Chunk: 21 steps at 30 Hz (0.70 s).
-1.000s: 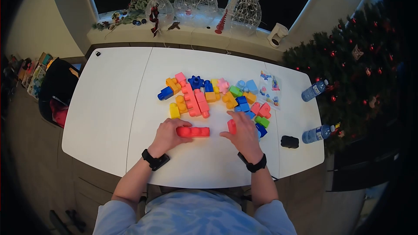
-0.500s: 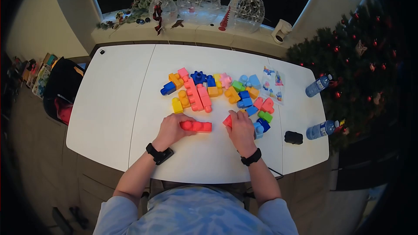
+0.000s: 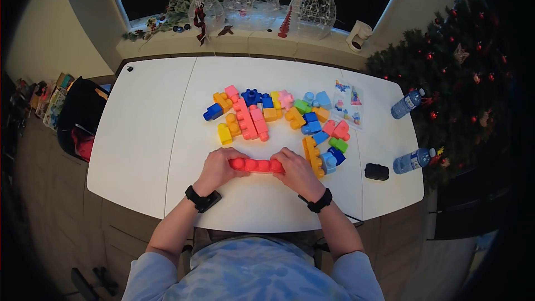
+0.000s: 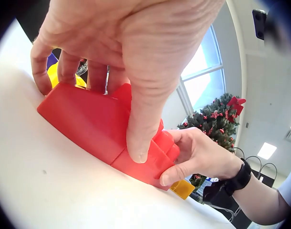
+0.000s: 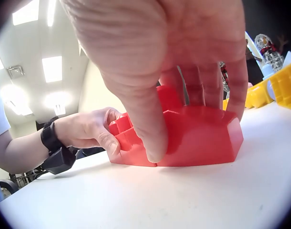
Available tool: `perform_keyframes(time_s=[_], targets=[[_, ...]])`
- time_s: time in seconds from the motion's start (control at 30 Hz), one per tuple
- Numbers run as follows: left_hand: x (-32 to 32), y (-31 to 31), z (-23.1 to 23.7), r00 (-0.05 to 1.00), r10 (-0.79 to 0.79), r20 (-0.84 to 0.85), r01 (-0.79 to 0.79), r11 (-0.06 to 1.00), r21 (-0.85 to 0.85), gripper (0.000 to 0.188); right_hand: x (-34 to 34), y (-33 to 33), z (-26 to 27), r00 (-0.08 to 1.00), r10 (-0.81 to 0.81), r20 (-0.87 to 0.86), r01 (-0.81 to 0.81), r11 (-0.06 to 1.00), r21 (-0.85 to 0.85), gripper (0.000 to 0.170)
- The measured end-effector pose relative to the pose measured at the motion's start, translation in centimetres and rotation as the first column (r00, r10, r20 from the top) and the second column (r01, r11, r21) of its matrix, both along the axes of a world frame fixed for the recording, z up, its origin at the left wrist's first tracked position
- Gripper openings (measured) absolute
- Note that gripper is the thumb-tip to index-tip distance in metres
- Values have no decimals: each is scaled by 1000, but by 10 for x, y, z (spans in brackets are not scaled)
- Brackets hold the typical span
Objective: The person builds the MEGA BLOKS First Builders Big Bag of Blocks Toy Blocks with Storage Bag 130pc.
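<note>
A row of red blocks (image 3: pixel 256 165) lies on the white table between the two hands. The left hand (image 3: pixel 218 170) grips its left end, thumb on the near side and fingers on the far side, as the left wrist view shows. At the right end, the right hand (image 3: pixel 298 174) holds the row the same way. In the right wrist view two red blocks (image 5: pixel 198 138) stand end to end with a thin seam between them, their undersides on the table. The fingertips on the far side are partly hidden behind the blocks.
Colourful blocks (image 3: pixel 245 120) lie in a loose group beyond the hands. A long orange block (image 3: pixel 312 156) is just right of the right hand. Farther right are a black case (image 3: pixel 377 171), two water bottles (image 3: pixel 413 160) and a picture sheet (image 3: pixel 348 105).
The right hand has moved left with a red piece, which now meets the red block at the left hand. The long orange block beside the right hand has come into view.
</note>
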<state>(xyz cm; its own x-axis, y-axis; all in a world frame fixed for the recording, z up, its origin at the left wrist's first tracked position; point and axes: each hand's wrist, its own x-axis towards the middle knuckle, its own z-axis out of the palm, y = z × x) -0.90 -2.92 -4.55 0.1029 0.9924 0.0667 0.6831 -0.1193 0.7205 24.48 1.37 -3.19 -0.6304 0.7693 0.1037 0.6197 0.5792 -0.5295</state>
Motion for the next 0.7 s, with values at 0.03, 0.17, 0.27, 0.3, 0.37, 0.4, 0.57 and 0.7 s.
perform_keyframes(time_s=[0.03,0.17,0.27,0.3,0.37,0.4,0.57,0.7], targets=[[0,0,0,1000,-1,-1,1,1000,-1,42,-1,0,-1,1000,3,-8,-3,1000,-1,35],[2,-1,1,1000,-4,-3,4,1000,-3,41,-3,0,-4,1000,-8,-15,8,1000,-2,34],[2,-1,-1,1000,-6,-11,7,1000,15,40,-6,-2,-5,1000,2,-17,-2,1000,3,34],[2,-2,-1,1000,-11,-13,12,1000,23,40,-6,-2,-5,1000,3,-17,-3,1000,4,34],[3,-2,-2,1000,-10,-21,10,1000,21,40,-8,-3,-6,1000,-8,-20,9,1000,18,32],[3,-2,-1,1000,-9,-28,10,1000,19,41,-7,-3,-7,1000,-7,-22,8,1000,20,32],[-6,-4,23,999,-50,18,50,999,3,57,1,-7,2,999,-28,16,27,997,66,65],[-38,22,62,984,-40,176,26,996,81,51,23,1,45,997,-80,-22,80,997,-2,79]])
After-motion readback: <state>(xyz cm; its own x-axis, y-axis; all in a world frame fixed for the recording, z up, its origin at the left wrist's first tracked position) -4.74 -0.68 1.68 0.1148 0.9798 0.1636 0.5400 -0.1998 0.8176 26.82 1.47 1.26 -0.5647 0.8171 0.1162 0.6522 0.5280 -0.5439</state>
